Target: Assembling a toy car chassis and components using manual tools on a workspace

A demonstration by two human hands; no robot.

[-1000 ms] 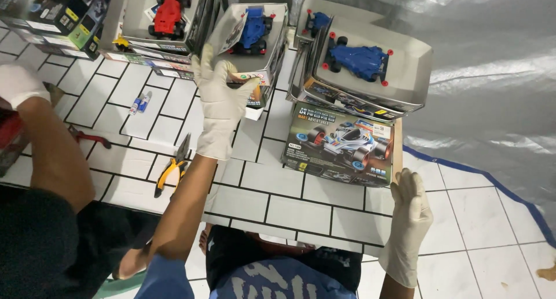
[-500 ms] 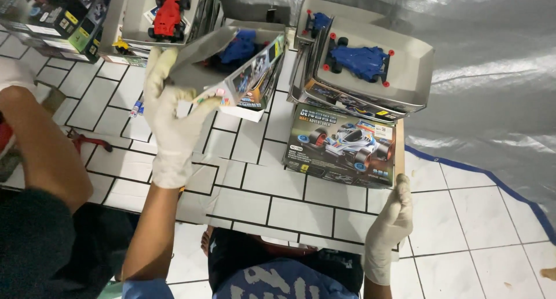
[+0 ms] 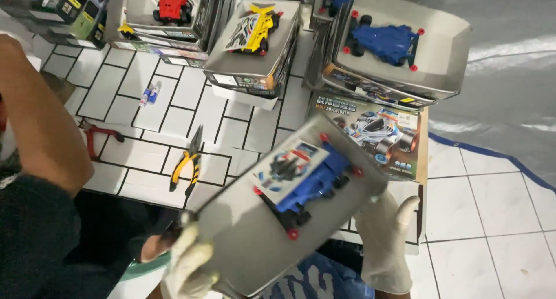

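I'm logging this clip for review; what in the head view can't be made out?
- Grey cardboard tray with the blue toy car: motion-blurred, details unreadable.
- Left hand: cut off by the bottom edge.
- Right hand: fingers hidden behind the tray.
- Printed kit box: partly covered by the tray.

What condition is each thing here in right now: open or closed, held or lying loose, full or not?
Grey box tray: tilted, held at both ends by left hand and right hand.
Blue toy car: lying inside the held tray.
Sticker sheet: beside the car in the tray.
Yellow pliers: loose on the tiled floor.
Yellow toy car: in an open box.
Printed box: closed, flat on the floor.
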